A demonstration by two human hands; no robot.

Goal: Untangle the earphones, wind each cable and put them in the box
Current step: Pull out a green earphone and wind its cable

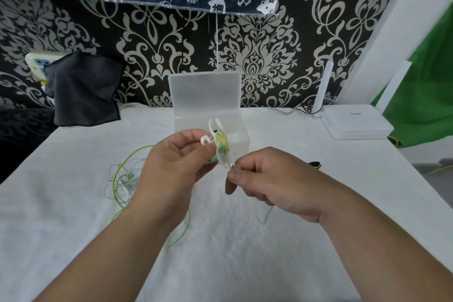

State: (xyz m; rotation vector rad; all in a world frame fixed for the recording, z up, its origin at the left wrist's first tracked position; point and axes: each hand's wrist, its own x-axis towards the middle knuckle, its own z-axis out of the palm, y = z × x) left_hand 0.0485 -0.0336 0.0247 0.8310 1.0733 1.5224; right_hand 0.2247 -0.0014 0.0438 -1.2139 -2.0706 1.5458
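Yellow-green wired earphones [220,147], coiled small, sit pinched in the left hand [169,169]; the right hand [272,179] nips the tail [229,165], and a slip could let them spring loose.

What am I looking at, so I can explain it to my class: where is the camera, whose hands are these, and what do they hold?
There is no machine: a person works with bare hands, and the one picture comes from a camera worn on their head, looking forward and down. The left hand holds a wound earphone bundle, yellow-green cable with white ear hooks. The right hand pinches its free cable end. Behind them stands a clear box, lid up. More loose earphones lie tangled on the white cloth. A white router sits at the right, a dark cloth at the left.
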